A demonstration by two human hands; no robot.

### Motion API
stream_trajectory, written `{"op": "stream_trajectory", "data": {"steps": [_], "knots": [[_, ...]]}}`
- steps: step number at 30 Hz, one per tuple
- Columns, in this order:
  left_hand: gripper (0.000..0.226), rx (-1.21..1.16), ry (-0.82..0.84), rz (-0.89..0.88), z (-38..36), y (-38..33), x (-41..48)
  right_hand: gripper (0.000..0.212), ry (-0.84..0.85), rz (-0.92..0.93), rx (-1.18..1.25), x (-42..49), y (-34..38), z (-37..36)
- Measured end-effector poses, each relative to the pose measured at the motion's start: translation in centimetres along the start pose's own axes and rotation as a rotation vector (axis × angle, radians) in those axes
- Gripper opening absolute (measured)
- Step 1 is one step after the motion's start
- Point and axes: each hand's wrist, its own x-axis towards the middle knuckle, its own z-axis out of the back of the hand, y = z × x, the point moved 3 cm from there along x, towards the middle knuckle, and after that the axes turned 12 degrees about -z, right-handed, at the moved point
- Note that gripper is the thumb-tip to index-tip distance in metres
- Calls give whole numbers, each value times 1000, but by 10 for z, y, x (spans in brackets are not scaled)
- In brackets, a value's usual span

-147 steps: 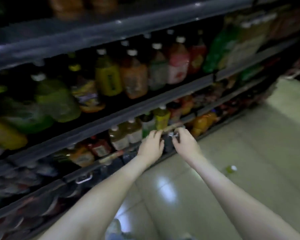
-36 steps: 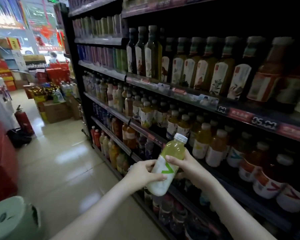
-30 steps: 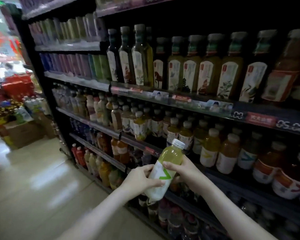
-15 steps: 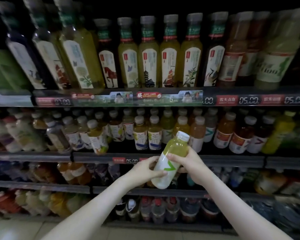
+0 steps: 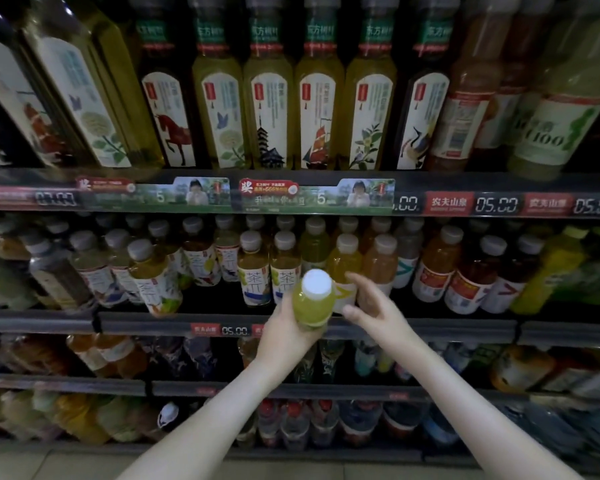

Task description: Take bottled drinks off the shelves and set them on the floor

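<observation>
**One bottle out, lots left**

The left hand [image 5: 288, 332] holds a green bottle [image 5: 314, 303] in front of the middle shelf [image 5: 430, 330]. The right hand [image 5: 374, 310] is open beside it, fingers spread. The bottle is not on the floor [image 5: 66, 467] yet. Many more bottles [image 5: 253, 271] wait.

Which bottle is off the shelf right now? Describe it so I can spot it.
Find the shelf of small white-capped bottles below the tall bottles. In front of it, the left hand grips a yellow-green bottle, its white cap facing the camera. Unlike its neighbours, it stands in no row.
</observation>
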Motion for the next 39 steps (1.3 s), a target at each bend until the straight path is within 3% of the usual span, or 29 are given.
{"op": "stream_trajectory", "data": {"steps": [4,9,13,25,31,33,39], "knots": [[83,-19,-123,-8,-4,4,21,62,-497,86,-373,21,2,31],[77,49,-173,43,-27,8,40,94,-429,73,-982,70,7,19],[77,39,-223,114,-36,15,54,94,-413,68,-1178,91,12,14],[88,162,-210,170,-57,16,72,97,-389,108,-1210,91,2,39],[113,710,-237,-234,-38,10,75,96,-396,124,-1218,92,4,36],[120,782,-204,-346,-32,6,77,97,-418,150,-1180,93,2,31],[120,770,-101,-337,-36,2,79,106,-480,186,-1123,95,-3,22]]}}
